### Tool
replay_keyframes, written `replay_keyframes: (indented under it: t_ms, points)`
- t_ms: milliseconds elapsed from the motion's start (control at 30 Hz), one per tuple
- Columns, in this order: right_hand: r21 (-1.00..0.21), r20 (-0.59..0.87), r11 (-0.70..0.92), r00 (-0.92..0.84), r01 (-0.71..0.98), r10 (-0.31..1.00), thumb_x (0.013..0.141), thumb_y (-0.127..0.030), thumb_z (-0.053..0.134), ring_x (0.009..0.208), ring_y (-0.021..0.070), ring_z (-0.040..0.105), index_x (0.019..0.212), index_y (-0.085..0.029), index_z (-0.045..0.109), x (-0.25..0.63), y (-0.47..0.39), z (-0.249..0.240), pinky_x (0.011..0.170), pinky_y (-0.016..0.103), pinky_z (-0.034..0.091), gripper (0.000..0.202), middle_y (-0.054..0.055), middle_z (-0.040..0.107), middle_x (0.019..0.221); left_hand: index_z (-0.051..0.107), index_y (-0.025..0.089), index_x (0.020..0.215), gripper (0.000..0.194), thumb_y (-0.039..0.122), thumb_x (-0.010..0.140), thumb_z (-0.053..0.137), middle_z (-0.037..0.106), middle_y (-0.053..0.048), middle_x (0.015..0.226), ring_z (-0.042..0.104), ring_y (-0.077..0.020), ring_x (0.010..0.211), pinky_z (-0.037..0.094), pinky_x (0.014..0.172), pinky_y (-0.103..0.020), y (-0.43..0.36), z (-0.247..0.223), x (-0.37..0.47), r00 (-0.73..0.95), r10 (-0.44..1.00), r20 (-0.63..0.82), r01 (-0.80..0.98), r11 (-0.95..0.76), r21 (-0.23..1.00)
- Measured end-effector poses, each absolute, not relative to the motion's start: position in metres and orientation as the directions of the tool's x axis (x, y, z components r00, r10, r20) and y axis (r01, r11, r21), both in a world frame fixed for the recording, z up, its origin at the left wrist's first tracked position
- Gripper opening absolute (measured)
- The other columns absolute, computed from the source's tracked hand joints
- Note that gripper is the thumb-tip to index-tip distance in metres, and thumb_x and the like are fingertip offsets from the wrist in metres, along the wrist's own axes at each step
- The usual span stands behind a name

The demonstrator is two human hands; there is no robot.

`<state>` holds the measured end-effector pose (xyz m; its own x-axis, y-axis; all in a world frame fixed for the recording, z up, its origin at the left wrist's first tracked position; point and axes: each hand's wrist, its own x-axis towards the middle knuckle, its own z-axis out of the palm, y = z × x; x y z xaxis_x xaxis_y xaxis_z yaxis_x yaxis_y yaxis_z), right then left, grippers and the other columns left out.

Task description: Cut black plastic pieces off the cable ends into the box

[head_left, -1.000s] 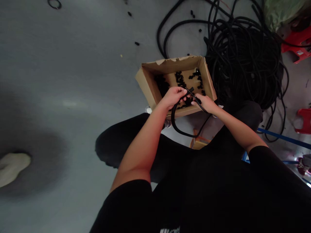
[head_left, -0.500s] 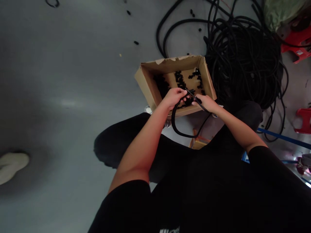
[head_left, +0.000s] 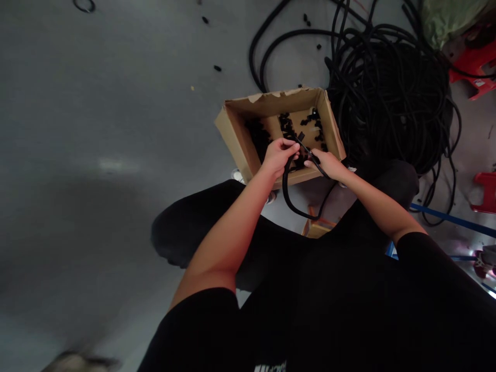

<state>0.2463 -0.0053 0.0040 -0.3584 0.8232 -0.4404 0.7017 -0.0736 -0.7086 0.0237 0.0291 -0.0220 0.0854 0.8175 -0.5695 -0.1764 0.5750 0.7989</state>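
My left hand (head_left: pixel 282 155) pinches a black rubber hose (head_left: pixel 289 194) near its end, over the cardboard box (head_left: pixel 236 142). The hose loops down below the box and back up towards my right wrist. My right hand (head_left: pixel 327 164) is closed round what looks like scissors (head_left: pixel 308 151), whose thin blades point up and left beside my left fingertips. Just beyond the blades shows a short black hose piece (head_left: pixel 301 136); whether it touches them I cannot tell. Several small black pieces (head_left: pixel 287 124) lie in the box.
A large tangled coil of black hose (head_left: pixel 395 98) lies right of the box. Red stools (head_left: pixel 475 70) and a blue bar (head_left: pixel 453 216) are at the right. Small black bits (head_left: pixel 217 68) dot the grey floor. A blurred pale object (head_left: pixel 77 361) is at the lower left edge.
My left hand has shifted slightly right with the hose, and the loop has narrowed. A short piece now shows apart beyond the blades. The pale object at lower left has moved down and right.
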Motion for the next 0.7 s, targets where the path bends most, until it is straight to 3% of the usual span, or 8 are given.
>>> replay_keyframes:
  t_ms: [167, 300, 400, 533, 700]
  points:
    - [-0.729, -0.488, -0.156, -0.346, 0.667, 0.801, 0.115, -0.067, 0.076, 0.103, 0.0295, 0.081, 0.116, -0.023, 0.070, 0.2438, -0.0025, 0.0087, 0.096, 0.038, 0.056, 0.045, 0.009, 0.083, 0.105, 0.064, 0.023, 0.090, 0.049, 0.021, 0.076, 0.111, 0.071, 0.004, 0.082, 0.070, -0.0135, 0.073, 0.060, 0.073, -0.025, 0.0334, -0.0242, 0.0193, 0.051, 0.862, -0.504, -0.114, 0.506, 0.855]
    - [-0.694, -0.504, -0.126, -0.353, 0.709, 0.789, 0.113, -0.052, 0.076, 0.110, 0.0307, 0.082, 0.123, -0.022, 0.073, 0.2471, -0.0005, 0.0073, 0.101, 0.039, 0.056, 0.031, 0.011, 0.087, 0.117, 0.069, 0.023, 0.090, 0.043, 0.025, 0.068, 0.106, 0.074, 0.002, 0.084, 0.068, -0.0159, 0.074, 0.058, 0.074, -0.029, 0.0289, -0.0256, 0.0213, 0.099, 0.860, -0.501, -0.070, 0.508, 0.858]
    - [-0.654, -0.517, -0.099, -0.347, 0.750, 0.783, 0.113, -0.049, 0.074, 0.118, 0.0337, 0.083, 0.128, -0.023, 0.074, 0.2498, -0.0002, 0.0083, 0.103, 0.041, 0.056, 0.030, 0.013, 0.089, 0.126, 0.069, 0.024, 0.088, 0.042, 0.030, 0.067, 0.105, 0.076, 0.001, 0.083, 0.068, -0.0181, 0.074, 0.055, 0.071, -0.029, 0.0253, -0.0272, 0.0226, 0.131, 0.875, -0.466, 0.001, 0.470, 0.883]
    - [-0.603, -0.537, -0.118, -0.292, 0.789, 0.792, 0.113, -0.053, 0.079, 0.113, 0.0338, 0.084, 0.122, -0.024, 0.075, 0.2489, -0.0020, 0.0122, 0.103, 0.041, 0.058, 0.031, 0.012, 0.088, 0.116, 0.068, 0.024, 0.088, 0.038, 0.025, 0.070, 0.102, 0.073, 0.002, 0.081, 0.069, -0.0197, 0.074, 0.054, 0.072, -0.030, 0.0276, -0.0287, 0.0201, 0.086, 0.901, -0.426, 0.101, 0.418, 0.903]
    - [-0.715, -0.507, -0.202, -0.297, 0.669, 0.810, 0.112, -0.071, 0.081, 0.096, 0.0283, 0.080, 0.117, -0.023, 0.071, 0.2475, -0.0046, 0.0085, 0.097, 0.041, 0.062, 0.049, 0.004, 0.076, 0.094, 0.065, 0.024, 0.093, 0.045, 0.028, 0.084, 0.109, 0.071, 0.002, 0.081, 0.070, -0.0185, 0.073, 0.056, 0.072, -0.030, 0.0327, -0.0268, 0.0176, 0.060, 0.891, -0.449, 0.041, 0.447, 0.893]
